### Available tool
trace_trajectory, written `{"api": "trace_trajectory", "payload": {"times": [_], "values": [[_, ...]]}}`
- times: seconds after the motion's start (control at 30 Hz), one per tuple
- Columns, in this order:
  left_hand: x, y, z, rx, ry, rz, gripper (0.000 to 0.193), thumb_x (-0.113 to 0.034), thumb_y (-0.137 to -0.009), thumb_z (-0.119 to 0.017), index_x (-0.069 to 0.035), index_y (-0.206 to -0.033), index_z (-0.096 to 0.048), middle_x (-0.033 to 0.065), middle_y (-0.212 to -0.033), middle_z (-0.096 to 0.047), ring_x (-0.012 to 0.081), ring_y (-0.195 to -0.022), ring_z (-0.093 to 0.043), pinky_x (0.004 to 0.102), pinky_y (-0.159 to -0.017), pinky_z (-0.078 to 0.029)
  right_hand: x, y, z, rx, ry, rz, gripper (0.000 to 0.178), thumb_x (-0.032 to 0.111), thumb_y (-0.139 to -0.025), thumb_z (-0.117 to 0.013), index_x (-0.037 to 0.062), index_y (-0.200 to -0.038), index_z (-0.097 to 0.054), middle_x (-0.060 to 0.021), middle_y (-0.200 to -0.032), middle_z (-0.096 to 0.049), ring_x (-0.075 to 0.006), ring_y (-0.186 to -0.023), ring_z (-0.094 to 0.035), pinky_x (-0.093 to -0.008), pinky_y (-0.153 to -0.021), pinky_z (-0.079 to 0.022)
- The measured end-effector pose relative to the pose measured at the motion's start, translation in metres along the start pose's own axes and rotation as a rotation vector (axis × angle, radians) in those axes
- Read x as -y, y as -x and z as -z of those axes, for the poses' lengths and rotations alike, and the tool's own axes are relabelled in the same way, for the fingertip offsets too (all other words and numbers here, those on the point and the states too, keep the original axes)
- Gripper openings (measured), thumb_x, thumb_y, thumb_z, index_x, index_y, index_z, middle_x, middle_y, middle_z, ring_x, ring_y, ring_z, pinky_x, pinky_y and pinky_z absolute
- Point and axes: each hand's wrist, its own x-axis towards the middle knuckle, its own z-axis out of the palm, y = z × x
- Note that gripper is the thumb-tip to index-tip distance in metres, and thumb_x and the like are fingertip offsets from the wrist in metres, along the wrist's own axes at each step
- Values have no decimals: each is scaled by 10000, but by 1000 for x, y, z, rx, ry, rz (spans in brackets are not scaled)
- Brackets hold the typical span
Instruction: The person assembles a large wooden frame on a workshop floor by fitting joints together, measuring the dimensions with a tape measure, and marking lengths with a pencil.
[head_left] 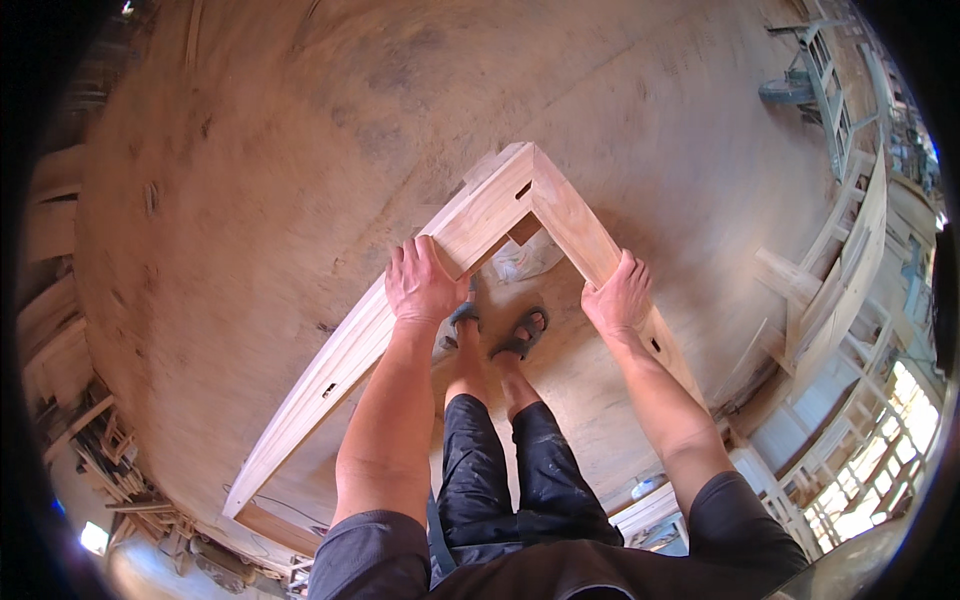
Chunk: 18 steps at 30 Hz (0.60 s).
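Note:
A pale wooden frame (485, 218) is raised in front of me, its mitred corner pointing away. Its long left side runs down toward the lower left, and its right side passes behind my right forearm. Small dark slots are cut into the wood near the corner and along both sides. My left hand (424, 280) is closed round the left side, fingers over the outer edge. Round the right side, my right hand (618, 295) is wrapped a little below the corner. Between the two sides I see my sandalled feet (525, 330) on the floor.
A whitish bag or sheet (525, 258) lies on the brown floor (300, 150) just beyond my feet. Wooden planks and frames (835, 270) stand at the right, with a wheeled metal cart (820, 90) at the far right. Timber pieces (110, 450) are piled along the left.

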Motion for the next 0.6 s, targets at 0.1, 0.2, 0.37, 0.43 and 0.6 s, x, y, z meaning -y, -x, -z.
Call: {"api": "trace_trajectory", "payload": {"times": [0.1, 0.2, 0.37, 0.43, 0.6], "values": [[-5, -1, 4, 26, 11, 23, 645, -444, -686, -846, -45, -1099, -554, 157, -1107, -610, 366, -1093, -585, 487, -925, -500, 0, 1, -2, 4, 15, -10, 829, 197, -660, -840, 16, -1339, -399, -224, -1212, -527, -396, -1155, -508, -505, -1018, -400], [2, 0, -1, -2, 11, 9, 654, -448, -676, -851, -45, -1096, -553, 149, -1106, -611, 363, -1080, -589, 480, -920, -502, 1, 1, -3, -4, 9, 3, 826, 206, -656, -840, 13, -1332, -406, -231, -1199, -527, -402, -1143, -504, -505, -1011, -401], [-2, -3, 4, 65, 33, 38, 669, -376, -649, -863, -59, -1163, -577, 136, -1154, -617, 334, -1123, -581, 450, -958, -489, 0, -1, -4, -15, 12, 2, 837, 214, -647, -851, 13, -1330, -411, -234, -1177, -531, -407, -1121, -503, -506, -998, -404], [-1, -3, 2, 64, 39, 33, 681, -379, -649, -863, -55, -1174, -577, 138, -1153, -616, 334, -1127, -578, 450, -959, -487, 0, 0, -7, -15, 28, -7, 846, 213, -641, -859, 13, -1330, -411, -233, -1174, -531, -406, -1116, -504, -511, -997, -404], [-1, -4, 4, 76, 33, 38, 703, -391, -650, -862, -43, -1190, -577, 146, -1162, -612, 338, -1128, -575, 448, -978, -475, -3, -1, -9, -31, 14, 8, 854, 210, -634, -861, 22, -1331, -405, -226, -1166, -534, -404, -1094, -513, -523, -978, -409]]}}
